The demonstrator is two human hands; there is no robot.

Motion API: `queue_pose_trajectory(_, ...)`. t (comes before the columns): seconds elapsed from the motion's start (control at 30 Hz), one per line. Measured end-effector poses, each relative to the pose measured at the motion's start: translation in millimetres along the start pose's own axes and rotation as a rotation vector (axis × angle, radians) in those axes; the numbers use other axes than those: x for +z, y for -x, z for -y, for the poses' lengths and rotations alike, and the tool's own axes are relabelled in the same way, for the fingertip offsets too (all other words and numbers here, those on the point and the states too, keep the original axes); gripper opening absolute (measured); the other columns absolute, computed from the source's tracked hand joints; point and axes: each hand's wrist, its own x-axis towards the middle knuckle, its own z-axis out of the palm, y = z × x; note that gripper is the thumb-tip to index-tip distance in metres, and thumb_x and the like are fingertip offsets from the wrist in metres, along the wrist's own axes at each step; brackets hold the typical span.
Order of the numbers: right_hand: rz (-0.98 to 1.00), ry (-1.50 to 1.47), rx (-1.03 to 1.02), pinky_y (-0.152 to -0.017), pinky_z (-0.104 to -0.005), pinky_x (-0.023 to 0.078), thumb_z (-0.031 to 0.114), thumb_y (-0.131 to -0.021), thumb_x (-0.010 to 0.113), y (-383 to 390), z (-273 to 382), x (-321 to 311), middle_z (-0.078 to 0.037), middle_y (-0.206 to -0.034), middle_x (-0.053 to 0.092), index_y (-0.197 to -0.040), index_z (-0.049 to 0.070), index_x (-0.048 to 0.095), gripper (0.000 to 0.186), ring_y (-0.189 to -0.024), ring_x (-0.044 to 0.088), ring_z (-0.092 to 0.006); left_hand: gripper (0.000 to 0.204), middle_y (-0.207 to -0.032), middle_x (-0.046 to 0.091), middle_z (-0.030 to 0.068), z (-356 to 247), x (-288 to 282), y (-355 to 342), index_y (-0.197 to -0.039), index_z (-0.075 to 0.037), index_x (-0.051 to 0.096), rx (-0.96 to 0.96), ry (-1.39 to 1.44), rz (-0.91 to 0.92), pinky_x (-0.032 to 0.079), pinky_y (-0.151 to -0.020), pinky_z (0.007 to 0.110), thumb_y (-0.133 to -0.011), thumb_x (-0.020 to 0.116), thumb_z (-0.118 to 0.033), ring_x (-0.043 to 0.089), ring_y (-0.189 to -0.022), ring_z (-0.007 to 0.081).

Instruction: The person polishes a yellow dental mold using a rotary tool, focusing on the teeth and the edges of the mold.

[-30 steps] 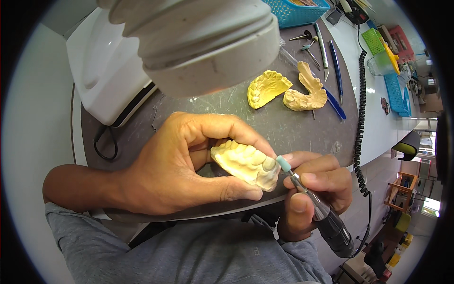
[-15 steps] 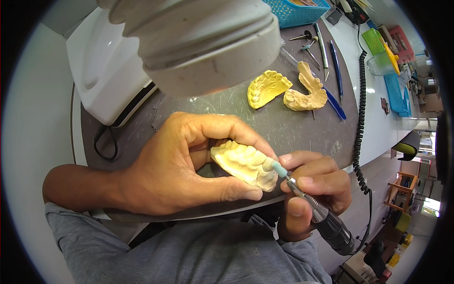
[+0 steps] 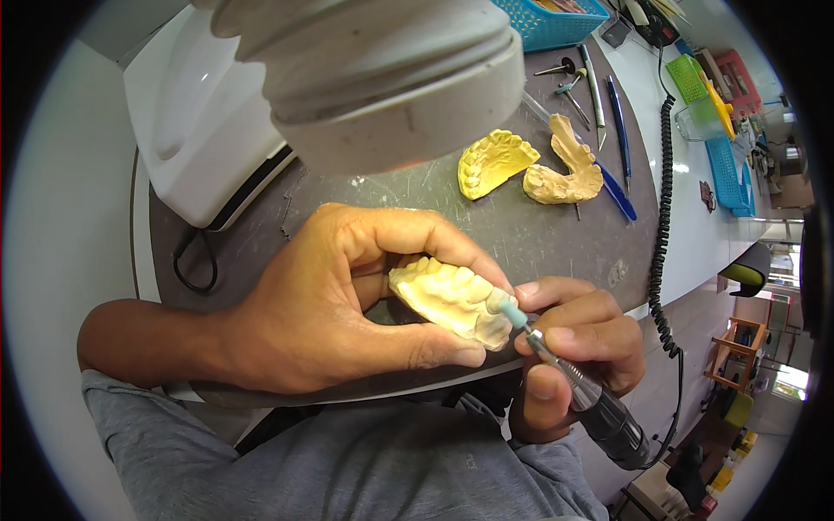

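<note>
Between the thumb and fingers of my left hand (image 3: 347,300) is a pale yellow plaster dental model (image 3: 443,295), its row of teeth facing up. My right hand (image 3: 586,334) is closed round a black and silver rotary handpiece (image 3: 599,412) in a pen-like grip. A pale green polishing tip (image 3: 512,313) on the handpiece meets the tooth at the model's right end; whether it is spinning cannot be told. Farther back on the bench lie a yellow dental model (image 3: 495,163) and a tan horseshoe-shaped one (image 3: 566,174).
A white ribbed suction hose (image 3: 391,87) hangs over the bench. At the left stands a white machine (image 3: 208,122). Several slim tools, a knife (image 3: 593,95) and a blue pen (image 3: 619,130) among them, lie back right near a blue basket (image 3: 552,24). A coiled black cord (image 3: 665,217) runs down the right.
The green tip has shifted slightly on the tooth, a little left and down. Both hands keep nearly the same hold and place; the whole view has moved very slightly.
</note>
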Motion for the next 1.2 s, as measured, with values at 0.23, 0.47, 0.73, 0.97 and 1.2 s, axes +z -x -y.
queue_pose_trajectory(0.23,-0.053,0.007,-0.017,-0.068,-0.0322,0.055,0.002,-0.072,0.073,-0.8,-2.9,2.2,-0.016,-0.075,0.061,-0.091,-0.003,0.058,0.025,-0.080,0.066,-0.0311,0.039,-0.101,0.057,0.0110,0.1,-1.4,-0.9,-0.105,0.004,0.056,0.013,-0.025,0.016,0.047,-0.086,0.028,-0.070,0.073,0.006,0.058,-0.097,0.0152)
queue_pose_trajectory(0.47,-0.084,0.003,-0.021,-0.066,-0.0311,0.055,0.002,-0.072,0.073,-1.6,-3.2,2.0,-0.017,-0.076,0.061,-0.090,-0.004,0.057,0.025,-0.078,0.066,-0.0306,0.039,-0.101,0.056,0.0103,-2.2,-0.2,0.2,-0.106,0.004,0.056,-0.031,0.001,0.004,0.047,-0.087,0.027,-0.071,0.073,0.006,0.058,-0.097,0.0146)
queue_pose_trajectory(0.73,-0.084,-0.011,-0.013,-0.066,-0.0309,0.055,0.002,-0.071,0.073,-1.4,-3.7,2.8,-0.017,-0.076,0.062,-0.089,-0.005,0.058,0.025,-0.077,0.066,-0.0300,0.038,-0.102,0.057,0.0113,-1.8,0.3,0.4,-0.105,0.004,0.057,-0.031,0.006,-0.001,0.048,-0.088,0.028,-0.071,0.072,0.007,0.058,-0.098,0.0158)
queue_pose_trajectory(0.97,0.028,0.027,-0.029,-0.067,-0.0333,0.055,-0.002,-0.068,0.073,-4.2,-2.3,-2.0,-0.017,-0.075,0.062,-0.092,-0.005,0.059,0.028,-0.076,0.065,-0.0294,0.037,-0.101,0.057,0.0117,-3.0,-0.6,0.2,-0.105,0.005,0.057,-0.056,-0.002,-0.005,0.047,-0.087,0.029,-0.071,0.072,0.007,0.058,-0.098,0.0160)
queue_pose_trajectory(1.2,-0.024,-0.032,-0.025,-0.067,-0.0331,0.055,0.001,-0.070,0.072,-3.1,-4.3,0.4,-0.017,-0.074,0.061,-0.090,-0.005,0.058,0.025,-0.075,0.065,-0.0298,0.036,-0.100,0.057,0.0113,-2.2,-1.0,-0.2,-0.104,0.004,0.058,-0.019,-0.029,0.006,0.047,-0.086,0.028,-0.071,0.072,0.007,0.058,-0.095,0.0151)
